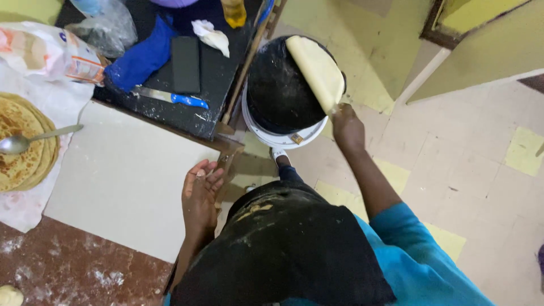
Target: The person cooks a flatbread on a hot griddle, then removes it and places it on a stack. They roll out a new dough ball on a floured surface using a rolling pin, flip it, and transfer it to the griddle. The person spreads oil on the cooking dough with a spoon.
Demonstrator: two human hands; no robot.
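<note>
My right hand (347,126) reaches out over the floor and pinches the near edge of a pale raw flatbread (317,71), which drapes over the right rim of a round black pan (277,90) sitting on a white burner. My left hand (201,192) rests with its fingers loosely apart on the right edge of a pale rolling board (124,175) and holds nothing. A black apron covers my front below.
A stack of cooked flatbreads (22,144) with a metal spoon (34,139) lies at the left on white paper. On the dark counter are a blue-handled knife (170,97), a black phone (186,63), a blue cloth (141,56) and plastic bags. A dough ball (10,296) sits at the bottom left.
</note>
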